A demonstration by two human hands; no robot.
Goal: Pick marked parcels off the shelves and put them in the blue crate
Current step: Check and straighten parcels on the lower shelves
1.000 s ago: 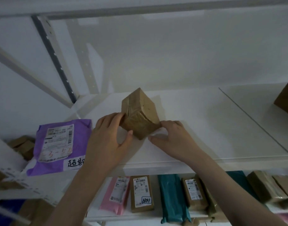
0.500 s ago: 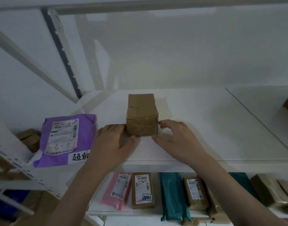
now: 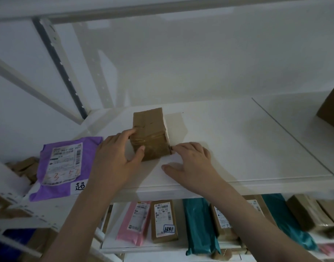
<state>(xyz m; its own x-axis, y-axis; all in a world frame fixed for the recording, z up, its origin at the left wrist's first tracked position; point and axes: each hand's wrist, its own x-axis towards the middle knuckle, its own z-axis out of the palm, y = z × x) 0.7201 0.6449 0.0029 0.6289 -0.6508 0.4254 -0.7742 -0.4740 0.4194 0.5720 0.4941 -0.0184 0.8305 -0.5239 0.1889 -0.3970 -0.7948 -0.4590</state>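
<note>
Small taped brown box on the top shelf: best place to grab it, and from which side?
Probably its left and right side faces, coming from the open shelf front. The brown box sits flat with bare shelf on both sides. The left hand already holds its left front corner; the right hand touches its right front edge.
</note>
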